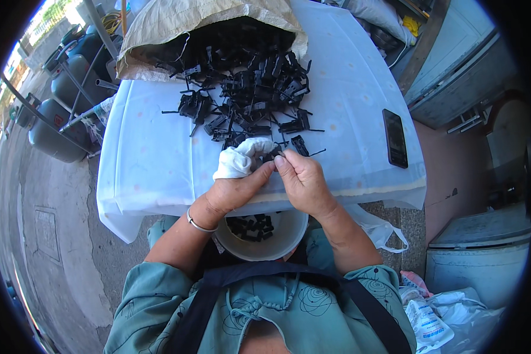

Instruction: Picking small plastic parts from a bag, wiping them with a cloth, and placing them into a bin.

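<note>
Head view: both hands meet at the near edge of the table (159,153), over its white cloth. The left hand (233,189) is closed around a white rag (242,158), thumb stretched toward the other hand. The right hand (304,180) is curled, its fingertips (279,158) pinching a small black part (272,154) against the rag; the part is mostly hidden, so its shape is hard to tell. More black parts lie in a pile (248,88) from the middle of the table to its far edge, spilling from a tan sack (177,23). A white bucket (259,233) in the lap, just below the near edge, holds a few parts. A dark phone (395,137) lies near the right edge.

To work the part well, it seems best to keep the pinch tight and close to the rag, turn the piece with the fingertips rather than the wrist, and stay over the bucket so a dropped part falls in.
</note>
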{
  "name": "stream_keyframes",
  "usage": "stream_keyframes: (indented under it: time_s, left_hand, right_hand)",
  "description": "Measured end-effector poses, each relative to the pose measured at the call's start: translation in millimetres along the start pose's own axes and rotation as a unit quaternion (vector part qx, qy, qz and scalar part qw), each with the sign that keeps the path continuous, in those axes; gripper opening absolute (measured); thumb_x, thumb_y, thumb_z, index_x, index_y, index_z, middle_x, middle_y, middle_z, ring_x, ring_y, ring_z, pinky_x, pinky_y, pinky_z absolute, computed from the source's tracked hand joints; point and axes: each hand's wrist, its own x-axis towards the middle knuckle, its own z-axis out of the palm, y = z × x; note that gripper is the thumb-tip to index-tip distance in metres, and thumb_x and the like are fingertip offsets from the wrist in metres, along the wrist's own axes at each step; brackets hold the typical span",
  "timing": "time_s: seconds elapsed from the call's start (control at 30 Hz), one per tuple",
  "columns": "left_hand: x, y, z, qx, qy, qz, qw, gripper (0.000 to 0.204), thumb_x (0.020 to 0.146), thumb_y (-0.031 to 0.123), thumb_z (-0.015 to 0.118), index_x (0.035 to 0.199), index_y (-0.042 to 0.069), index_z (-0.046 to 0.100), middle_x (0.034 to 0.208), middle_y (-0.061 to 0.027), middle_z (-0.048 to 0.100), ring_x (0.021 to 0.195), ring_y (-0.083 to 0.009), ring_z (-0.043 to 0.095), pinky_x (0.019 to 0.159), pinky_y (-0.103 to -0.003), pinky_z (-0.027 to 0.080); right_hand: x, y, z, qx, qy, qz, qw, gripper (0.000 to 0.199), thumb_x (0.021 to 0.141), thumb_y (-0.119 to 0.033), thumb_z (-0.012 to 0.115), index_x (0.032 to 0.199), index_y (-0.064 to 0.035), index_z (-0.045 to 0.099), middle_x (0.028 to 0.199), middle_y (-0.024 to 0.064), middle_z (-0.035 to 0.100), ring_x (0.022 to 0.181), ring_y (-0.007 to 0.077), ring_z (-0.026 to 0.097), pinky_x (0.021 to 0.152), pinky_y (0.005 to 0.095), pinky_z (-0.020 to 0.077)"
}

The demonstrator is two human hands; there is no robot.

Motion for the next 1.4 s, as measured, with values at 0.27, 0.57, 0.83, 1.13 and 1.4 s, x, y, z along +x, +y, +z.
stream_keyframes:
  time_s: [0.27, 0.57, 0.83, 1.13, 1.4]
  left_hand:
    - [0.2, -5.4, -3.9, 0.162, 0.005, 0.160, 0.974, 0.034, 0.084, -0.003, 0.059, 0.117, 0.000, 0.050, 0.103, -0.0067, 0.057, 0.093, -0.0123, 0.054, 0.083, -0.027, 0.047]
    - [-4.3, 13.1, -14.6, -0.144, 0.013, 0.013, 0.989, 0.040, 0.091, 0.011, 0.054, 0.127, 0.006, 0.035, 0.095, -0.0038, 0.056, 0.062, -0.0056, 0.045, 0.052, -0.017, 0.039]
    - [-1.2, 12.3, -19.1, -0.150, 0.001, 0.007, 0.989, 0.045, 0.093, 0.013, 0.049, 0.134, 0.003, 0.033, 0.096, -0.0052, 0.055, 0.075, -0.0084, 0.049, 0.064, -0.019, 0.043]
    - [-3.5, 13.2, -15.3, 0.094, -0.020, 0.096, 0.991, 0.042, 0.088, 0.004, 0.047, 0.129, -0.001, 0.039, 0.095, -0.0080, 0.057, 0.081, -0.0133, 0.052, 0.072, -0.026, 0.045]
    - [-13.7, 29.7, -14.9, 0.020, -0.149, 0.011, 0.989, 0.033, 0.087, 0.010, 0.049, 0.118, -0.001, 0.045, 0.088, -0.0049, 0.053, 0.078, -0.0107, 0.047, 0.068, -0.025, 0.043]
  right_hand:
    - [1.1, 10.8, 11.3, 0.047, 0.028, -0.004, 0.998, 0.020, 0.093, -0.013, 0.051, 0.077, 0.0000, 0.049, 0.059, 0.0114, 0.048, 0.052, 0.0167, 0.039, 0.049, 0.0313, 0.0383]
    - [0.9, -6.2, -8.6, -0.064, -0.015, 0.012, 0.998, 0.015, 0.086, -0.007, 0.062, 0.099, 0.0002, 0.059, 0.068, 0.0047, 0.055, 0.059, 0.0086, 0.047, 0.054, 0.0242, 0.0417]
    - [5.5, 11.9, -11.0, -0.069, -0.004, -0.061, 0.996, 0.018, 0.081, -0.003, 0.066, 0.098, -0.0010, 0.062, 0.074, 0.0084, 0.062, 0.058, 0.0133, 0.056, 0.052, 0.0243, 0.0440]
    - [5.5, 9.6, -10.5, -0.044, 0.002, -0.187, 0.981, 0.019, 0.077, -0.004, 0.070, 0.095, -0.0032, 0.063, 0.064, 0.0025, 0.052, 0.053, 0.0097, 0.046, 0.047, 0.0241, 0.0372]
    - [-3.5, 3.7, 5.0, 0.125, 0.003, 0.023, 0.992, 0.020, 0.080, -0.009, 0.071, 0.086, -0.0049, 0.052, 0.067, -0.0061, 0.040, 0.059, 0.0009, 0.029, 0.048, 0.0173, 0.0267]
